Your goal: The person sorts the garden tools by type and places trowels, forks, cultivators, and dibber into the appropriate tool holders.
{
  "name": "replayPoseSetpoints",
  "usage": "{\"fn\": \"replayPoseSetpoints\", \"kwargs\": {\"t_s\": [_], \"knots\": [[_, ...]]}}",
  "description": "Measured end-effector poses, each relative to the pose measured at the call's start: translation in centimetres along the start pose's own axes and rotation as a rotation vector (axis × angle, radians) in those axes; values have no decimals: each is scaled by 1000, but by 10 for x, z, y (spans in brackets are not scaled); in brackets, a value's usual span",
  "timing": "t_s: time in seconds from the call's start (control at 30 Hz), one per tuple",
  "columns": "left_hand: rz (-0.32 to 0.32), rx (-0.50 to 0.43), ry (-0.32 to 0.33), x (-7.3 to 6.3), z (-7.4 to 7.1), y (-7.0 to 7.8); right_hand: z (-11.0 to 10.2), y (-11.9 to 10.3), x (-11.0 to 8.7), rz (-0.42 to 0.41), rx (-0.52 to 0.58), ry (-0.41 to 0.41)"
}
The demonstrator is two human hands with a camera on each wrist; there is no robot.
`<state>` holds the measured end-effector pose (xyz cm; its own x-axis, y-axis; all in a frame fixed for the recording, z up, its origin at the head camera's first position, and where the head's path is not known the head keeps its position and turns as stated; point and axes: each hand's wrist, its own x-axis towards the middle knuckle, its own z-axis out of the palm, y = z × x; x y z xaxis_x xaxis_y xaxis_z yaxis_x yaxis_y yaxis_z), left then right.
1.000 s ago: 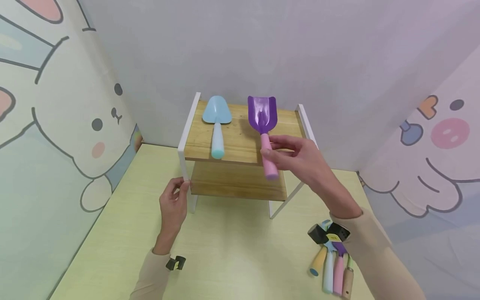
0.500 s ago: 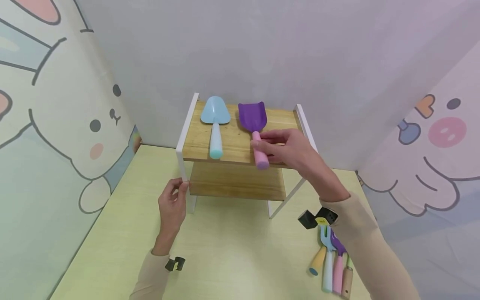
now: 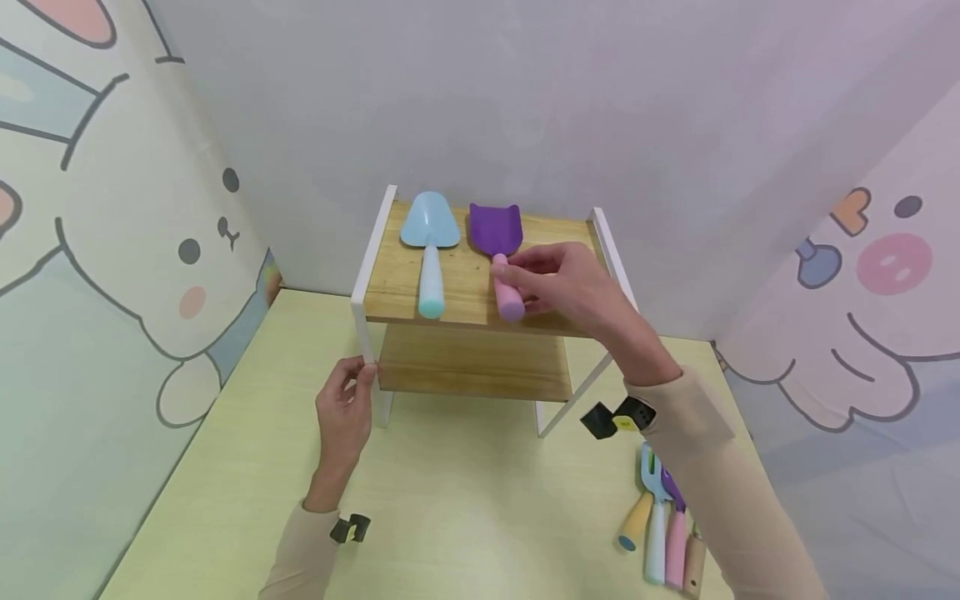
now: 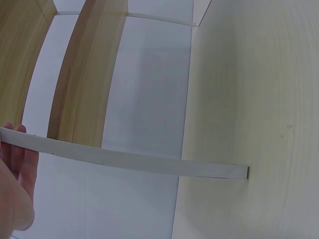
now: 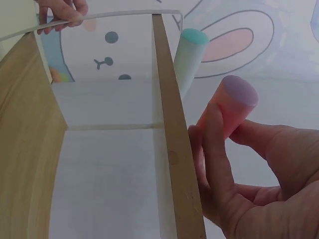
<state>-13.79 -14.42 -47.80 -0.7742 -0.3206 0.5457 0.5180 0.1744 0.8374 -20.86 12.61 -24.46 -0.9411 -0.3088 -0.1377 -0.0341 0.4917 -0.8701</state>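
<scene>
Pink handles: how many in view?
2: the upper handle in the right hand, at the top shelf; the lower handle beside the blue fork. The sleeve may hide more.

The right hand [image 3: 576, 283] covers part of the top board [image 3: 467, 292] and some of the purple scoop [image 3: 496, 229] at its handle; contact with the board there cannot be told. Below that hand, the right sleeve [image 3: 723, 475] hides part of the wooden-handled tool [image 3: 694, 567]. Beyond the right hand, its wrist view hides the blade of the light blue scoop [image 5: 192, 57]. The left hand [image 4: 17, 194], its fingers partly behind the white frame [image 4: 124, 159], is cut off by its wrist view's left edge.
</scene>
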Motion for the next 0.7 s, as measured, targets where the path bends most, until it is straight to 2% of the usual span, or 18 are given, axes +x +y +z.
{"fn": "replayPoseSetpoints", "kwargs": {"t_s": [0.3, 0.6, 0.7], "knots": [[8, 5, 8, 0, 1, -1, 7, 1, 4, 13, 11, 23], [-6, 3, 5, 0, 0, -1, 7, 6, 0, -39, 70, 36], [-3, 2, 0, 0, 0, -1, 5, 8, -4, -63, 43, 51]]}}
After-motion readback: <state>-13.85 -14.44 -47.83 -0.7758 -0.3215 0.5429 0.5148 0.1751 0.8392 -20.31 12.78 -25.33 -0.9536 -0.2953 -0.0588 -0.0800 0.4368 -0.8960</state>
